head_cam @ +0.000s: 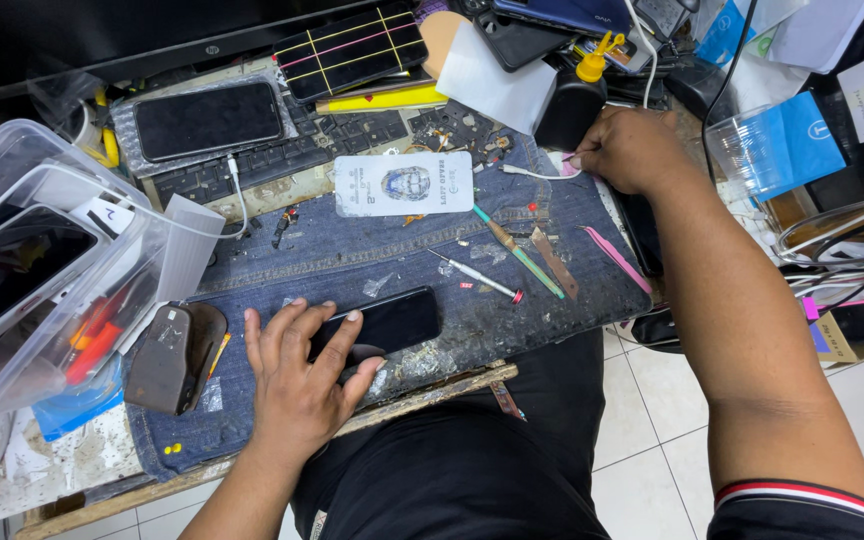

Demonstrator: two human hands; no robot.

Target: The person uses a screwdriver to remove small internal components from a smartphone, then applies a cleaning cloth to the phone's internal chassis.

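My left hand (pixel 297 375) lies flat on a black smartphone (pixel 392 322) that rests on a worn denim mat (pixel 352 255) near the bench's front edge; the fingers are spread and press on the phone's left end. My right hand (pixel 632 150) reaches to the far right of the mat, its fingers pinched on a white cable (pixel 532 174) beside a black bottle with a yellow nozzle (pixel 574 100).
A screwdriver (pixel 482 277), a green-handled tool (pixel 517 253) and pink tweezers (pixel 614 256) lie on the mat. A white card (pixel 404 184), a phone on a keyboard (pixel 207 120) and clear plastic boxes (pixel 32 260) crowd the left and back. A dark leather pouch (pixel 174 355) sits left of my hand.
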